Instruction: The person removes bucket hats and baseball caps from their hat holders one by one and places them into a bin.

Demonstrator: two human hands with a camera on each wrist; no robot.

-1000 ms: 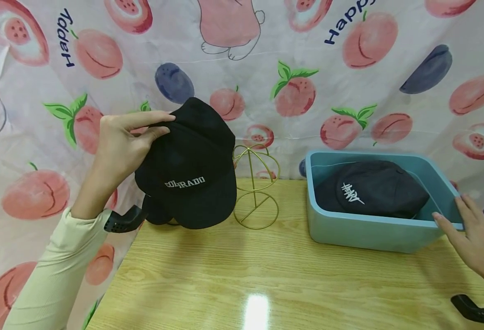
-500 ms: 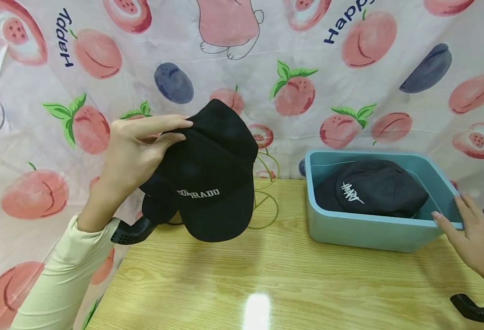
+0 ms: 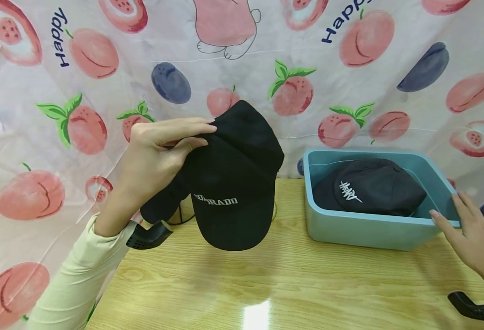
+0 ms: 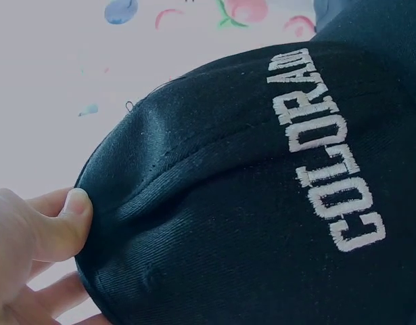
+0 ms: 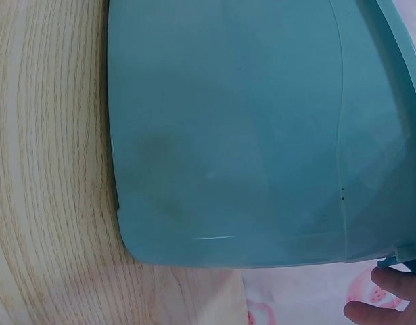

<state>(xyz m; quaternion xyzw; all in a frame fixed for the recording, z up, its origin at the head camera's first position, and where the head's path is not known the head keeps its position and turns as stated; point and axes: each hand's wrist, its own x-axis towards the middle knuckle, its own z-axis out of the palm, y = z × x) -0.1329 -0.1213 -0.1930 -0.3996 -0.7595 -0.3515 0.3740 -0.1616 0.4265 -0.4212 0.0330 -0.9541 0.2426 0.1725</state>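
My left hand (image 3: pixel 163 156) pinches a black baseball cap (image 3: pixel 242 174) near its top edge, thumb in front. The cap hangs above the table with its brim down, white COLORADO lettering (image 4: pixel 326 145) on it. My right hand (image 3: pixel 473 236) touches the near right corner of a blue-green bin (image 3: pixel 361 224), fingers mostly straight. In the right wrist view, fingertips (image 5: pixel 390 281) lie by the bin's rim. Inside the bin lies a second dark cap (image 3: pixel 380 187) with a white scribble-like mark.
Behind the left wrist is another black item (image 3: pixel 161 201), perhaps a cap, beside a dark wire base (image 3: pixel 183 219). The held cap hides most of a gold wire stand (image 3: pixel 275 210). Everything stands on a wood-grain table (image 3: pixel 308 284) before a fruit-print cloth (image 3: pixel 250 73).
My left hand has carried the COLORADO cap to the right and slightly down, across the gold wire stand. The right hand stays at the bin's corner.
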